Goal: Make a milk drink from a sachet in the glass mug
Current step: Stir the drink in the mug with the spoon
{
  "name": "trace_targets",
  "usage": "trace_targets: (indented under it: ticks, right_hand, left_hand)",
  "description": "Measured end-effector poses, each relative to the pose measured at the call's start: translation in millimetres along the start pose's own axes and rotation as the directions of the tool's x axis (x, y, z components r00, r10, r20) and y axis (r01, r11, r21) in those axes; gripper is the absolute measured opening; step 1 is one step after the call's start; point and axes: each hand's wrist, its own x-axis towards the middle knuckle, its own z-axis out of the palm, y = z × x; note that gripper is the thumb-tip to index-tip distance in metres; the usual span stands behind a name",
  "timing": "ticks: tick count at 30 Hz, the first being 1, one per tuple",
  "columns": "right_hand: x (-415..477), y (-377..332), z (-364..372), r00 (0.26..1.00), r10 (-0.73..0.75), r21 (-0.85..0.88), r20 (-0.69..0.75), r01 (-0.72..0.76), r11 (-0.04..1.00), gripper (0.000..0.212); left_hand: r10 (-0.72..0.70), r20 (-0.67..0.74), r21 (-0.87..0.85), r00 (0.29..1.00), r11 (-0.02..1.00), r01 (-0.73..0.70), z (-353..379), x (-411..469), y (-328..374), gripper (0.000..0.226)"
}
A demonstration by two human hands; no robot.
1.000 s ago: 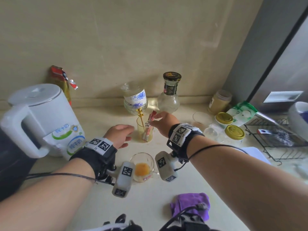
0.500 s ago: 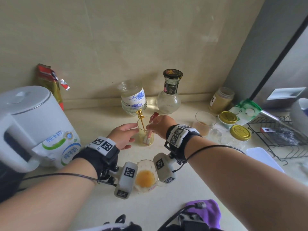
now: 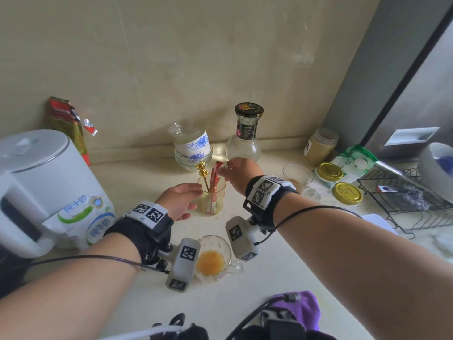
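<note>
A small clear holder glass [image 3: 212, 203] in the middle of the counter holds red stick sachets [image 3: 215, 179] and a gold spoon with a bear-shaped top [image 3: 203, 171]. My left hand [image 3: 180, 200] cups the holder glass from its left side. My right hand [image 3: 239, 173] pinches the top end of a red sachet that still stands in the glass. Nearer to me, between my wrists, stands the glass mug [image 3: 213, 258] with an orange-yellow residue in its bottom and its handle pointing right.
A white electric kettle [image 3: 31, 182] stands at the left with a milk pouch [image 3: 85, 218] beside it. Jars [image 3: 192, 149], a carafe [image 3: 245, 136] and yellow lids [image 3: 346, 193] line the back and right. A wire rack [image 3: 402, 200] is far right; a purple cloth [image 3: 302, 309] lies near me.
My left hand has moved in and closed around the holder glass. My right hand has taken the top of the red sachet. The view has shifted slightly.
</note>
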Motion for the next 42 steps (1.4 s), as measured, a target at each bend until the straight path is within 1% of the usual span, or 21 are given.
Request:
trace_targets:
  ticks: [6, 10, 14, 18, 21, 25, 31, 36, 40, 42]
  right_hand:
    - [8.5, 2.0, 3.9, 0.999, -0.018, 0.042, -0.028, 0.019, 0.999, 0.030]
    - [12.1, 2.5, 6.3, 0.998, -0.041, 0.086, -0.051, 0.046, 0.995, 0.036]
    - [13.4, 3.3, 9.3, 0.992, -0.074, 0.129, -0.101, 0.087, 0.988, 0.032]
    - [15.9, 4.5, 13.0, 0.990, -0.091, 0.142, -0.105, 0.106, 0.984, 0.027]
    - [17.5, 5.5, 12.4, 0.989, -0.090, 0.149, -0.114, 0.106, 0.983, 0.026]
    - [17.5, 8.2, 12.6, 0.993, -0.073, 0.151, -0.094, 0.086, 0.985, 0.030]
    - [17.3, 8.7, 15.2, 0.997, -0.054, 0.156, -0.053, 0.062, 0.986, 0.032]
    - [14.2, 6.2, 17.7, 0.997, -0.068, 0.143, -0.036, 0.073, 0.987, 0.025]
    - [10.6, 5.0, 22.6, 0.998, -0.061, 0.141, -0.008, 0.061, 0.988, 0.030]
    - [8.1, 4.7, 24.7, 0.998, -0.066, 0.143, -0.005, 0.066, 0.988, 0.024]
  left_hand:
    - [-0.011, -0.025, 0.012, 1.000, 1.000, 0.012, -4.7, 9.0, -3.5, 0.011]
    - [-0.019, -0.073, 0.014, 0.997, 1.000, 0.021, -9.1, 16.0, -7.4, 0.011]
    - [-0.053, -0.091, -0.005, 0.994, 0.999, 0.053, -11.6, 19.1, -13.3, 0.009]
    - [-0.078, -0.103, -0.026, 0.992, 0.997, 0.076, -13.4, 19.5, -16.3, 0.024]
    - [-0.082, -0.115, -0.025, 0.990, 0.997, 0.079, -13.5, 21.6, -16.8, 0.028]
    - [-0.086, -0.122, -0.006, 0.989, 0.996, 0.086, -13.4, 25.2, -18.9, 0.028]
    - [-0.060, -0.172, 0.016, 0.983, 0.998, 0.063, -14.9, 28.3, -22.8, 0.029]
    - [-0.039, -0.189, 0.066, 0.981, 0.996, 0.052, -14.3, 27.0, -27.4, 0.028]
    - [-0.057, -0.197, 0.075, 0.979, 0.994, 0.073, -13.2, 27.0, -27.9, 0.034]
    - [-0.062, -0.192, 0.086, 0.979, 0.993, 0.080, -13.4, 26.8, -29.0, 0.037]
